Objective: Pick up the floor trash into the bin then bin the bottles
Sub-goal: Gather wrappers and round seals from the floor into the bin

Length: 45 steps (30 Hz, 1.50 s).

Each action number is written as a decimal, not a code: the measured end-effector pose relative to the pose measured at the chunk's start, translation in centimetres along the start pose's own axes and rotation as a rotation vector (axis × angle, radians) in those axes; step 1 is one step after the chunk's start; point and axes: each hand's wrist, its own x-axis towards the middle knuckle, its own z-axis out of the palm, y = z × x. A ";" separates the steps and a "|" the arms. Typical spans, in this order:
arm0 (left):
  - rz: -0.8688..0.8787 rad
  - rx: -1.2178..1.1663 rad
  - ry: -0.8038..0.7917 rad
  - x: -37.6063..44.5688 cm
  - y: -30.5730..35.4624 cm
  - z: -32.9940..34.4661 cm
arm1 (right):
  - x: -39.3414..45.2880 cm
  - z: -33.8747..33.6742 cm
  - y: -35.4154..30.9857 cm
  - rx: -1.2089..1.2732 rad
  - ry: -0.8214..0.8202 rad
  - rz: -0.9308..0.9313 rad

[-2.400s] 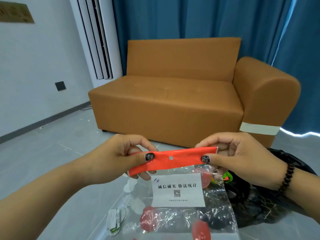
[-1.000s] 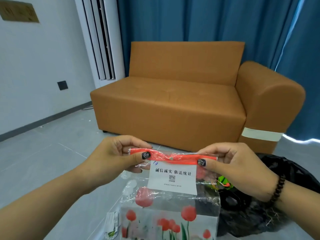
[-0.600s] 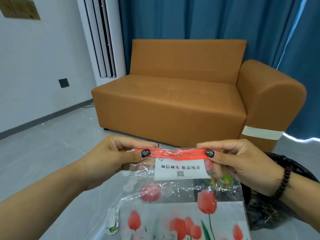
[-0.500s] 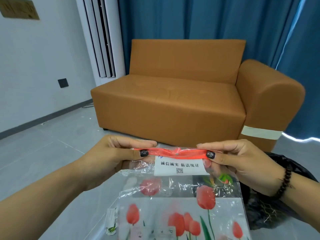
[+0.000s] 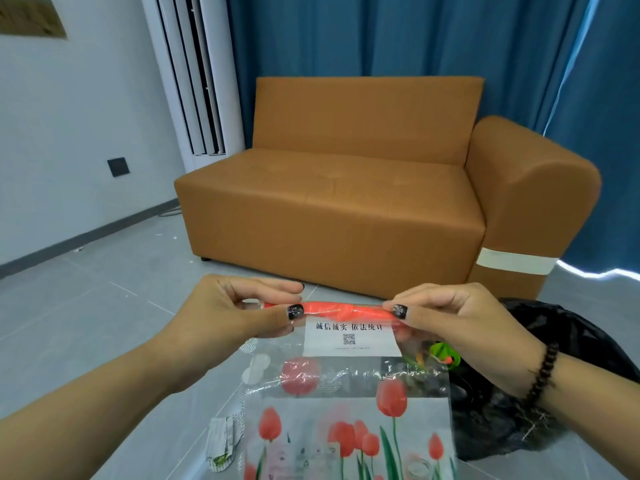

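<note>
Two hands show: the left hand [image 5: 239, 315] at about 9 o'clock of the centre and the right hand [image 5: 460, 323] at 3 o'clock. Between them hangs one clear plastic bag [image 5: 346, 410] with one red strip [image 5: 343, 308] and one white label [image 5: 349, 337]. One black bin bag [image 5: 502, 420] sits at 4 o'clock, one small wrapper [image 5: 221, 445] at 7 o'clock, one sofa [image 5: 346, 202] at 12 o'clock.
</note>
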 end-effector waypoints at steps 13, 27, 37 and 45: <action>-0.105 0.144 -0.273 -0.1 -0.2 -1.0 | -0.4 1.5 -0.7 -0.122 0.039 -0.298; -0.065 0.010 -0.102 -0.1 0.0 -0.5 | -0.9 1.8 -0.4 -0.263 -0.032 -0.397; -0.126 -0.102 -0.208 -0.8 0.5 0.2 | -0.6 2.0 -0.9 -0.043 0.062 -0.197; -0.194 0.120 -0.219 -0.3 -0.2 0.4 | -0.2 2.0 -0.1 -0.193 0.122 -0.357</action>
